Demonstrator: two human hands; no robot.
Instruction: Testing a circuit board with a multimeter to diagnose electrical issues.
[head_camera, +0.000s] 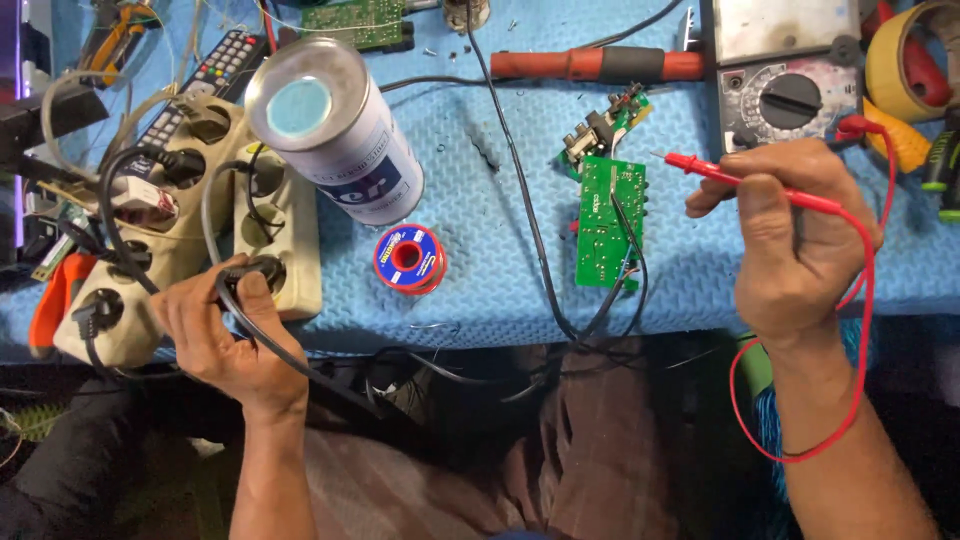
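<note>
**Q:** Which step was in hand, reading left to right?

**A:** My left hand (215, 335) was clenched on a black plug (250, 272) at the near socket of the beige power strip (175, 230); whether the plug was fully seated, I could not tell. My right hand (790, 245) gripped the red test probe (745, 182), tip aimed toward the green circuit board (608, 222) but clear of it. I judged this the power-up stage before measurement; the next move called for a steady tip on one solder point.

**Q:** And the packages?

**A:** A white can with a dark blue label (335, 130) stood behind the strip; a red-and-blue solder spool (408, 258) lay beside it; the grey analogue meter (790, 75) sat far right
</note>
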